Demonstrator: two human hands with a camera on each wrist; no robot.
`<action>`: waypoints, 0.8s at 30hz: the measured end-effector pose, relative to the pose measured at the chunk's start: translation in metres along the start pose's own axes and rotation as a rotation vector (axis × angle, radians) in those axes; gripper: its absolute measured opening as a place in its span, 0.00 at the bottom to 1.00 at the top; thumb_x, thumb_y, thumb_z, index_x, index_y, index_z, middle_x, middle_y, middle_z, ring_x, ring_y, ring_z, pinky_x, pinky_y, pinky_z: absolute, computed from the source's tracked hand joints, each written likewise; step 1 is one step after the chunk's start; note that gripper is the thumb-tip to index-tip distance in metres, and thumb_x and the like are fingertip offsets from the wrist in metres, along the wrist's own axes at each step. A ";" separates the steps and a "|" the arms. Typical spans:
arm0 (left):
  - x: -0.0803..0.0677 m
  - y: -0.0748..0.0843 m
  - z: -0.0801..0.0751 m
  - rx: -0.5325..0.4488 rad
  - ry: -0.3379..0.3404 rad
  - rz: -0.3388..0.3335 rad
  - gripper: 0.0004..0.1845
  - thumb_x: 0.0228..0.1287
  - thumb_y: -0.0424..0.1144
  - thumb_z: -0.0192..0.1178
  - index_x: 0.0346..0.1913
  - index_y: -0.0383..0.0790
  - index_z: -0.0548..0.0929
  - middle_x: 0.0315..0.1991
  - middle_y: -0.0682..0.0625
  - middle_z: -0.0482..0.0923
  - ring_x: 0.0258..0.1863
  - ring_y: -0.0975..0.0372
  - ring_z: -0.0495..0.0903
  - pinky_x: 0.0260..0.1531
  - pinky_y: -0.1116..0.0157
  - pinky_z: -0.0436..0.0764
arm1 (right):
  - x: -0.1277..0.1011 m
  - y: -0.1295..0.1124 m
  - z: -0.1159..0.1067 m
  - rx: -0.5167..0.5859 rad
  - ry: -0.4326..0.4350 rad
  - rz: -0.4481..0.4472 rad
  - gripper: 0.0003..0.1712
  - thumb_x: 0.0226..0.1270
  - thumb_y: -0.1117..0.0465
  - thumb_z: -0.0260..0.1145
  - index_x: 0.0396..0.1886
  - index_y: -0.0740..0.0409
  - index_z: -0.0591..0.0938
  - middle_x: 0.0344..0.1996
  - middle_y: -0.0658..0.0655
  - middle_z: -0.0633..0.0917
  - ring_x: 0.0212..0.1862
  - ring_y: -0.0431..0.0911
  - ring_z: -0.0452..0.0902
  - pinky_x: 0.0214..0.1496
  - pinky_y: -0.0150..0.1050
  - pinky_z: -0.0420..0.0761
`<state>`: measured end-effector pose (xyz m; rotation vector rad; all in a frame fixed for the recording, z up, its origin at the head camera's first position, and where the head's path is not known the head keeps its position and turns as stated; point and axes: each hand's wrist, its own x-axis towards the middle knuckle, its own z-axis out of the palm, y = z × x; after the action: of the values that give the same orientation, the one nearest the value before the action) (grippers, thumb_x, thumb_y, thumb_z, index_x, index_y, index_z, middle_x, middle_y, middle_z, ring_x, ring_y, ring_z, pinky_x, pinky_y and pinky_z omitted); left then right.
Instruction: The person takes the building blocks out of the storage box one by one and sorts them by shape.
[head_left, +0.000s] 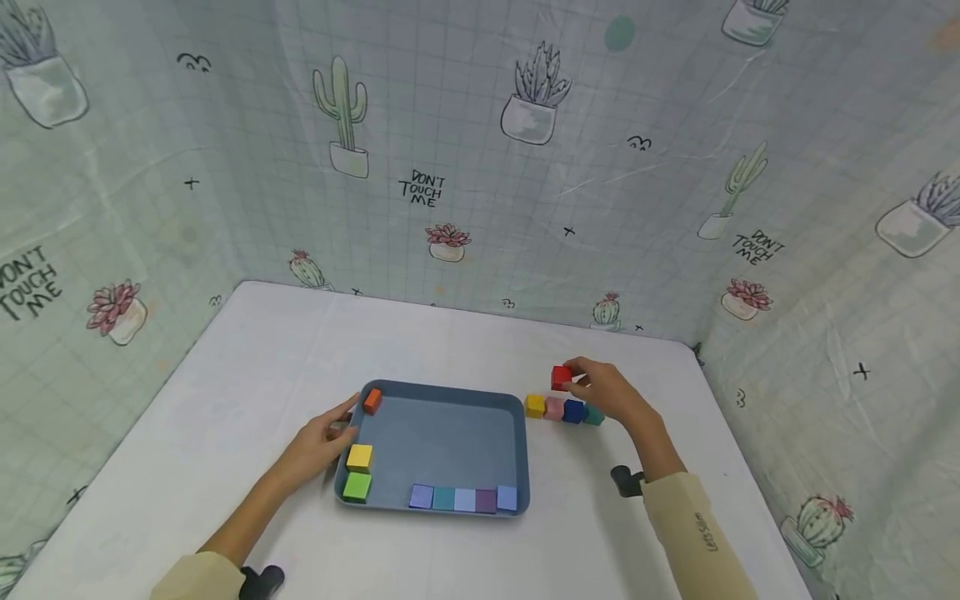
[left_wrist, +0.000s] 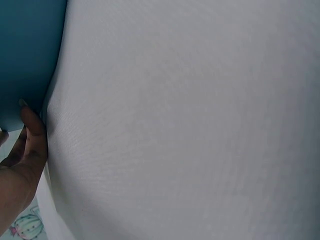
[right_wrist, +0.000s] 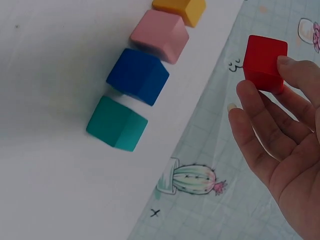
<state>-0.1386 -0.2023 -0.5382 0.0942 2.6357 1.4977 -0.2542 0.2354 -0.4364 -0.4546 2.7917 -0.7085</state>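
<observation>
My right hand [head_left: 609, 390] pinches a red cube [head_left: 560, 377] between thumb and fingertips; the right wrist view shows the cube [right_wrist: 265, 62] held at the fingers' ends. Just nearer than it, a row of cubes stands on the table: yellow [head_left: 535, 406], pink [head_left: 553, 408], dark blue [head_left: 573, 411] and teal [head_left: 594, 415]. At the left side of a blue-grey tray [head_left: 450, 446], my left hand [head_left: 318, 446] grips the rim, its digits right at the edge in the left wrist view.
Inside the tray, an orange block [head_left: 372, 402] lies at the far left corner. A yellow cube [head_left: 359, 457] and a green cube [head_left: 357, 487] stand along the left wall. Several blue, teal and purple blocks [head_left: 464, 499] line the near wall. Printed cloth [head_left: 480, 150] surrounds the white table [head_left: 420, 550].
</observation>
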 end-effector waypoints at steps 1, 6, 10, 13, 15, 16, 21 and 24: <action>0.000 0.000 0.000 0.003 0.002 -0.001 0.31 0.68 0.39 0.54 0.72 0.44 0.60 0.61 0.30 0.66 0.47 0.49 0.76 0.39 0.58 0.78 | -0.001 0.002 -0.001 -0.004 0.005 0.002 0.23 0.65 0.61 0.63 0.59 0.62 0.74 0.48 0.60 0.80 0.48 0.53 0.77 0.47 0.45 0.78; 0.000 -0.001 0.001 0.012 0.005 -0.005 0.31 0.69 0.39 0.54 0.72 0.44 0.59 0.65 0.34 0.64 0.51 0.47 0.75 0.43 0.55 0.77 | -0.006 0.011 -0.006 -0.021 0.030 0.010 0.23 0.65 0.61 0.63 0.59 0.63 0.73 0.48 0.61 0.80 0.49 0.54 0.76 0.47 0.46 0.78; 0.000 -0.001 0.000 0.018 0.005 -0.002 0.31 0.69 0.39 0.54 0.72 0.44 0.59 0.64 0.33 0.64 0.51 0.46 0.75 0.42 0.55 0.78 | -0.009 0.018 -0.008 -0.021 0.023 0.010 0.23 0.65 0.62 0.62 0.58 0.65 0.73 0.48 0.62 0.80 0.49 0.55 0.76 0.47 0.47 0.78; -0.001 0.000 0.000 0.018 0.006 -0.004 0.31 0.69 0.39 0.54 0.72 0.44 0.59 0.62 0.31 0.65 0.50 0.46 0.75 0.43 0.55 0.77 | -0.011 0.022 -0.007 -0.022 0.015 0.009 0.23 0.65 0.62 0.62 0.58 0.65 0.73 0.48 0.63 0.80 0.49 0.55 0.76 0.47 0.47 0.78; -0.001 0.001 -0.001 0.013 0.006 -0.007 0.31 0.69 0.38 0.53 0.72 0.44 0.59 0.61 0.30 0.66 0.50 0.46 0.75 0.43 0.54 0.77 | -0.012 0.025 -0.006 -0.023 0.006 0.015 0.23 0.65 0.62 0.62 0.58 0.65 0.73 0.48 0.62 0.80 0.49 0.55 0.76 0.47 0.47 0.78; -0.001 0.001 -0.001 0.013 0.007 -0.009 0.31 0.69 0.38 0.53 0.72 0.44 0.59 0.61 0.30 0.66 0.50 0.46 0.75 0.43 0.55 0.77 | -0.012 0.026 -0.006 -0.022 0.003 0.020 0.23 0.65 0.62 0.63 0.59 0.65 0.73 0.48 0.62 0.79 0.49 0.55 0.76 0.47 0.47 0.78; 0.000 0.001 -0.001 0.001 0.005 -0.004 0.31 0.68 0.37 0.54 0.72 0.44 0.60 0.60 0.29 0.66 0.47 0.48 0.76 0.40 0.58 0.78 | -0.015 0.035 -0.006 -0.013 -0.006 0.043 0.24 0.66 0.61 0.62 0.59 0.65 0.72 0.49 0.63 0.79 0.50 0.56 0.75 0.47 0.47 0.78; 0.001 0.001 -0.001 -0.006 0.001 0.002 0.31 0.68 0.36 0.54 0.72 0.44 0.60 0.60 0.29 0.66 0.46 0.49 0.76 0.39 0.59 0.78 | -0.017 0.042 -0.008 -0.027 0.006 0.029 0.24 0.66 0.62 0.61 0.60 0.66 0.72 0.50 0.64 0.79 0.50 0.57 0.75 0.47 0.48 0.77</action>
<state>-0.1394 -0.2022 -0.5372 0.0959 2.6321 1.5065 -0.2503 0.2799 -0.4483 -0.4166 2.8102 -0.6683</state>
